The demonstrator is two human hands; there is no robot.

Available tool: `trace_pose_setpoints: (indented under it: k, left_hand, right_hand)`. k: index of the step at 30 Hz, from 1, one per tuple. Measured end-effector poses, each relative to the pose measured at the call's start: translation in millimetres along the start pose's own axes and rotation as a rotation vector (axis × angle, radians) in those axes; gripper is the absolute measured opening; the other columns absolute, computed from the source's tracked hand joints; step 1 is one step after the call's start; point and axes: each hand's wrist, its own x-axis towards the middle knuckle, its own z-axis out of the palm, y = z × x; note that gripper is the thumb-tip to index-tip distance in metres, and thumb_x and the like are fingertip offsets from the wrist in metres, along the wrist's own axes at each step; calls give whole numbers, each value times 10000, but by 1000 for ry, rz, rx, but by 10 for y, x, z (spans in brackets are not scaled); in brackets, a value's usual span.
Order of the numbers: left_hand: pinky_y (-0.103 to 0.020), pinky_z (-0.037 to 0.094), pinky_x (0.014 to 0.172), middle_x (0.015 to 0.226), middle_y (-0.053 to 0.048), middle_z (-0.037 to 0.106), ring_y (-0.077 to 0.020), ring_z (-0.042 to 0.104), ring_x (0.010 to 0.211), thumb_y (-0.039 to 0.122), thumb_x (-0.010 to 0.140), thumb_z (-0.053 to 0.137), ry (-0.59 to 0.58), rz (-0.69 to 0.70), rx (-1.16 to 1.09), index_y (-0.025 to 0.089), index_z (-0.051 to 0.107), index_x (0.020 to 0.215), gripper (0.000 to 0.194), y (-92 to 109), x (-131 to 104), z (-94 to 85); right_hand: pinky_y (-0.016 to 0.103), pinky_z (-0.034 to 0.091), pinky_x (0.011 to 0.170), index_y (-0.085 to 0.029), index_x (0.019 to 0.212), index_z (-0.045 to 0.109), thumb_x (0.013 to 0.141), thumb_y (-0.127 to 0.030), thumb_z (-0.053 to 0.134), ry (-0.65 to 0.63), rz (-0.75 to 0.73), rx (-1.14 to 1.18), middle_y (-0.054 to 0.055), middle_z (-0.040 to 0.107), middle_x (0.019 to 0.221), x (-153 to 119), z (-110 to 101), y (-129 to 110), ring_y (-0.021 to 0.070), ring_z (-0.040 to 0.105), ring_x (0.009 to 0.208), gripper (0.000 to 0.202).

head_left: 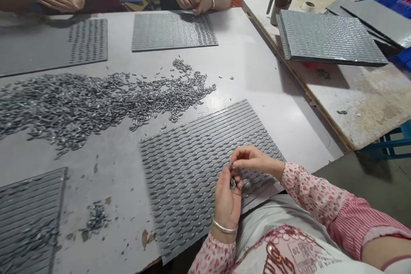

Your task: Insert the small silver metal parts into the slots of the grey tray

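Several grey pieces (233,183) sit held in the curled left hand (227,199) above the ribbed panel (189,171), and, unable to tell whether the right hand (248,158), fingertips pinched, holds one, I'd keep the left palm cupped.

- The white table (272,111) is bright — it shines in spots.
- A dark shadow sits under the stacked boards (334,36).
- The floor (394,188) looks dim.
- Things near the edges look stretched.

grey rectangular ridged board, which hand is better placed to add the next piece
Probably the right hand: its fingers pinch together over the board, while the left hand cups small shiny grey pieces.
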Motion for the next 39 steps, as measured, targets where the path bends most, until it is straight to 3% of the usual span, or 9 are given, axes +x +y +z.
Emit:
trace_pose_setpoints:
  k: [3,5,9,14,18,24,31,34,39]
  left_hand:
    - [-181,516,629,942,-84,636,-89,595,730,140,807,582,2,-40,-2,130,636,988,188,23,-15,7]
    - [-145,484,542,843,-58,621,-55,552,615,111,809,562,-20,-89,-14,129,631,962,168,33,-17,-10]
    - [-109,329,363,637,37,480,-13,366,422,180,809,589,-74,-155,-56,143,605,866,70,21,-13,-48]
    - [-174,490,553,833,-65,610,-81,572,642,95,815,524,-10,-143,-42,118,612,955,167,-1,-5,-65]
    - [-179,496,535,814,-81,651,-88,590,615,57,809,497,31,-153,-46,127,608,836,133,-12,14,-87]
    - [-295,546,789,1074,-130,653,-180,633,957,127,852,468,-33,-143,-98,125,633,965,200,46,-28,1]
    - [-352,491,917,1227,-125,590,-196,552,1107,287,896,441,-84,-57,-156,132,645,1048,298,49,-17,45]
    - [-339,486,922,1240,-114,583,-191,531,1132,271,890,450,-123,-52,-147,139,647,1053,288,17,-5,51]
    - [-265,519,840,1105,-112,640,-161,600,1005,129,844,505,-82,-37,-38,130,656,1013,227,13,-4,26]
  right_hand:
    - [243,451,646,-144,848,562,800,-338,611,232,-33,-122,16,621,763,146,-208,47,117,572,687,206]
    - [240,425,642,-144,830,598,796,-259,607,358,-35,-417,9,615,739,262,-370,63,111,540,663,120]
    - [271,388,757,-154,844,660,820,-148,551,278,-96,-915,29,644,815,438,-532,101,144,538,793,112]
    - [255,359,698,-167,835,658,818,-181,568,251,-27,-1082,23,641,795,516,-463,180,145,525,752,93]
    - [273,344,751,-161,800,639,827,-196,562,282,-66,-1202,40,604,781,547,-428,237,164,485,788,88]
    - [275,358,760,-151,798,613,838,-192,562,308,-131,-1056,32,582,779,462,-381,149,157,480,789,76]
    - [322,373,813,-217,951,672,844,-331,591,-115,-343,-1002,51,581,874,40,-95,-154,174,479,848,176]
    - [348,375,837,-201,903,671,843,-252,581,-85,-351,-1008,69,594,906,-40,3,-165,188,483,887,120]
    - [260,437,698,-150,878,607,838,-197,549,99,-231,-574,21,599,780,-56,-104,-69,121,528,720,84]
